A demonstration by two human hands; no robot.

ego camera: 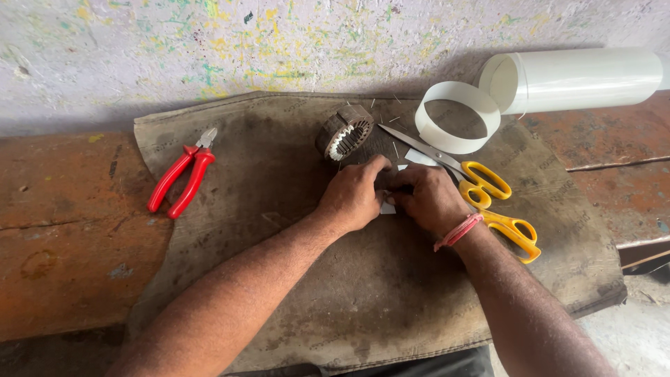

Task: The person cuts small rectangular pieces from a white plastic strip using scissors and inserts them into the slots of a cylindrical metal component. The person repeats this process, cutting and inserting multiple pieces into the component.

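Observation:
My left hand (354,194) and my right hand (427,198) meet in the middle of a brown mat (279,279), fingers pinched together on a small white piece of sheet (388,207) that shows only at its edges between them. A red thread band circles my right wrist. Just beyond my hands stands a dark ring-shaped motor stator (344,131) with white slot liners inside. Yellow-handled scissors (481,190) lie shut beside my right hand, blades pointing toward the stator.
Red-handled pliers (181,179) lie at the mat's left edge. A loose white sheet loop (457,116) and a white sheet roll (579,79) sit at the back right against a paint-flecked wall. The rusty orange bench (63,230) ends at the right.

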